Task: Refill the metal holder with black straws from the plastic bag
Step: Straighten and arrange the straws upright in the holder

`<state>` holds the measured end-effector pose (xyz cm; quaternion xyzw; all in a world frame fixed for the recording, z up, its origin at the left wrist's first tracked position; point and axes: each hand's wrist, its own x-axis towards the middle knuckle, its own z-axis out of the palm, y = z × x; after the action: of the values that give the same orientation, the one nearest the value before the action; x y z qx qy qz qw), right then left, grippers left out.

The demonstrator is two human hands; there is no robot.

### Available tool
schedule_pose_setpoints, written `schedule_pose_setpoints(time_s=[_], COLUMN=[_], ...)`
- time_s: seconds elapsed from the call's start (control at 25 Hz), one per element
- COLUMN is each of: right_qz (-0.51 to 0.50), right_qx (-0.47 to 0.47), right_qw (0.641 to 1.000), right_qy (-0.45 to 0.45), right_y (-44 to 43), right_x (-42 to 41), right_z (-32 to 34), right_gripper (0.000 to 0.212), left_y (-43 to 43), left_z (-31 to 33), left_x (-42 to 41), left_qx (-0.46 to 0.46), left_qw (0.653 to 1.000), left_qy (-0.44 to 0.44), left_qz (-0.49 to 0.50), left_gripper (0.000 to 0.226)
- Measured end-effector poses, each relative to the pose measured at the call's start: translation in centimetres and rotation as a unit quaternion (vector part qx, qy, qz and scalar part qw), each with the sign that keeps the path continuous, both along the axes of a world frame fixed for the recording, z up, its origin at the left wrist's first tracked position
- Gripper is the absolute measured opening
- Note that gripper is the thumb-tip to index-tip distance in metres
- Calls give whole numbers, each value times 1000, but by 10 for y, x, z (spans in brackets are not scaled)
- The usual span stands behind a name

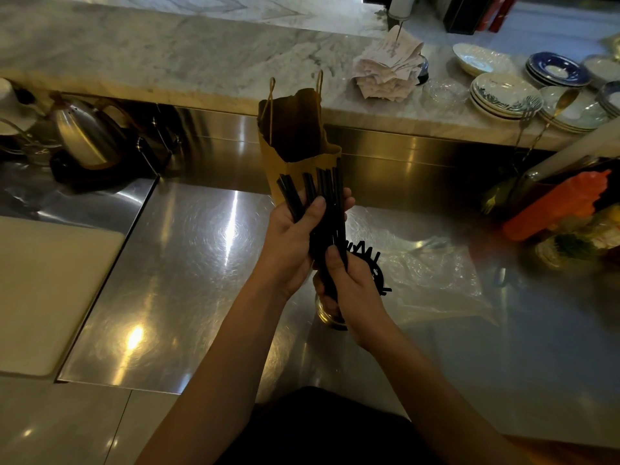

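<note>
I hold a bundle of black straws (323, 209) upright over the steel counter. My left hand (292, 236) grips the bundle near its upper half, thumb across the front. My right hand (349, 286) grips its lower end. Under my right hand stands the metal holder (327, 313), mostly hidden, with several black straws (375, 263) fanning out of it to the right. The clear plastic bag (432, 276) lies flat on the counter to the right of the holder.
A brown paper bag (298, 142) with handles stands right behind the straws. A metal kettle (84, 135) sits at the back left, a white board (43, 297) at the left. Stacked plates (503, 95) and a receipt pile (389, 68) are on the marble ledge. An orange squeeze bottle (563, 203) lies at the right.
</note>
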<state>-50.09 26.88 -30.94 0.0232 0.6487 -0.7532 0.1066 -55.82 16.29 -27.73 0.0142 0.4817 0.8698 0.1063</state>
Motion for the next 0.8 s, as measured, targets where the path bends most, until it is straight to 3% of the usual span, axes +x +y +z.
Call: schedule_pose_setpoints(time_s=[0.48,0.8], right_qz=[26,-28], right_qx=[-7,2], right_qw=[1000,999], right_qy=[6,33], right_y=[4,5], right_x=[3,-1], right_z=[10,12], right_gripper=[29,29], left_y=[-8,-12], left_z=[2,8], left_x=[-2,-4], left_qx=[2,-4], left_qw=[998,1000], left_qy=[5,14], left_qz=[-58,-25], left_gripper=[32,38])
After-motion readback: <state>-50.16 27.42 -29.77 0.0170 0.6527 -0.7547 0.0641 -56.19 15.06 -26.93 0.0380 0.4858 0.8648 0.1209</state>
